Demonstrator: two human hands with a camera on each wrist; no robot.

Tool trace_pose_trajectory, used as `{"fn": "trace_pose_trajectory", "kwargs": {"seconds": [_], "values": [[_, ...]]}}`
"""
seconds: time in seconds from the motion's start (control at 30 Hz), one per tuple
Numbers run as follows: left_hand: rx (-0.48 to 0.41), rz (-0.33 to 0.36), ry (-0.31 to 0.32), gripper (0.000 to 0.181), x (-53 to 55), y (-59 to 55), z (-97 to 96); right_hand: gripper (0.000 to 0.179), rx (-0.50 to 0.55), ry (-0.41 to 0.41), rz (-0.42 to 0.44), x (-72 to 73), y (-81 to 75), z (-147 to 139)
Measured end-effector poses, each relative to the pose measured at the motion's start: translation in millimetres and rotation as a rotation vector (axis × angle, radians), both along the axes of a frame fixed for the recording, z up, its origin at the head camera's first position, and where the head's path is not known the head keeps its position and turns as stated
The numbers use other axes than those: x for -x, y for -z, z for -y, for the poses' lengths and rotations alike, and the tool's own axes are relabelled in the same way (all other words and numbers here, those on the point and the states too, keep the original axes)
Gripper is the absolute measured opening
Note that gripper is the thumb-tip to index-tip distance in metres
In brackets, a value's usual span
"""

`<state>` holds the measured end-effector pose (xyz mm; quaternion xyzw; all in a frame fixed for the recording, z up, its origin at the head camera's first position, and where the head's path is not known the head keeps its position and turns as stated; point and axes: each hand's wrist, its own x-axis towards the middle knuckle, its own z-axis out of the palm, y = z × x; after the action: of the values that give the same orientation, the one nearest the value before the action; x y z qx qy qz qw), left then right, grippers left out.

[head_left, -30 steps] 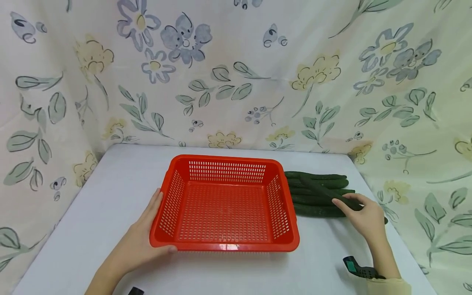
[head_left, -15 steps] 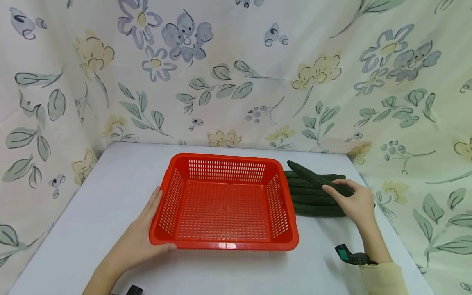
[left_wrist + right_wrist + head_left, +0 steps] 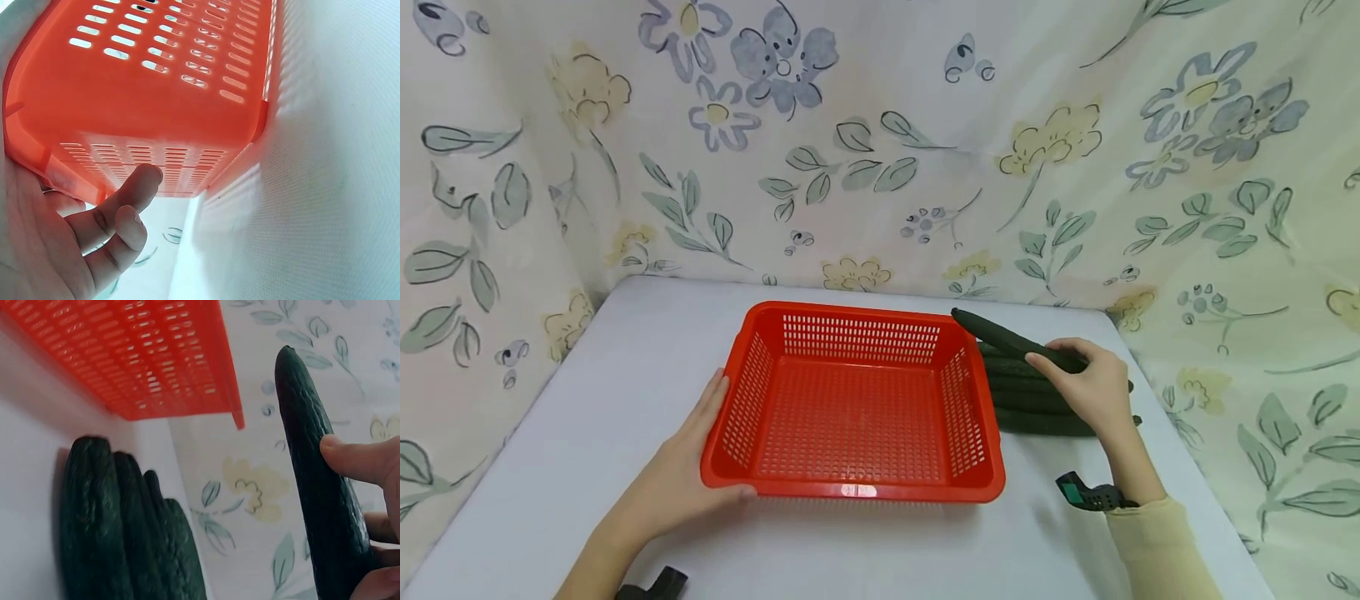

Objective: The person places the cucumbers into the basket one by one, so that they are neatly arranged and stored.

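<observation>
A red plastic basket (image 3: 853, 417) with slotted walls stands on the white table, nothing inside it. My left hand (image 3: 681, 475) holds its near left corner, thumb along the front rim and fingers along the left side. In the left wrist view, bent fingers (image 3: 134, 194) lie under the rim against the outer wall. My right hand (image 3: 1090, 383) grips a dark green cucumber (image 3: 1000, 333) near one end, thumb on one side and fingers on the other. Its far tip overlaps the basket's back right corner in the head view. Below it lie several more cucumbers (image 3: 100, 519), side by side.
The white table (image 3: 887, 550) ends at a floral curtain (image 3: 865, 150) behind and on both sides. The cucumber row sits tight against the basket's right side. Black straps with camera mounts (image 3: 1093, 493) are on the wrists.
My right hand has lifted the cucumber off the row and carried it up and left toward the basket. My left hand stays on the basket corner. The head view has tilted slightly.
</observation>
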<state>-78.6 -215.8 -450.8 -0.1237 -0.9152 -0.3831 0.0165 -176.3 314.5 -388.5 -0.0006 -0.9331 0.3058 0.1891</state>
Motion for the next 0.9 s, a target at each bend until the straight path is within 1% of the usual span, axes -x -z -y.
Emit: {"fn": "trace_pose_trajectory", "kwargs": {"seconds": [0.13, 0.27, 0.47, 0.73, 0.9], "values": [[0.002, 0.007, -0.005, 0.141, -0.5, -2.5, 3.3, 0.048, 0.008, -0.031, -0.017, 9.2, -7.3, 13], [-0.009, 0.013, -0.003, 0.140, 0.8, -3.3, 2.6, 0.047, 0.015, -0.054, -0.042, 17.0, -18.5, 22], [-0.021, 0.016, 0.008, 0.139, 5.0, -3.2, -0.8, 0.044, 0.001, -0.084, -0.074, 23.7, -33.7, 34], [-0.014, 0.039, 0.006, 0.140, 4.1, -2.5, -0.5, 0.043, 0.004, -0.147, -0.088, 32.1, -40.2, 57], [-0.016, 0.037, 0.007, 0.140, 4.3, -1.8, 0.3, 0.043, 0.011, -0.187, -0.072, 38.4, -44.8, 69]]}}
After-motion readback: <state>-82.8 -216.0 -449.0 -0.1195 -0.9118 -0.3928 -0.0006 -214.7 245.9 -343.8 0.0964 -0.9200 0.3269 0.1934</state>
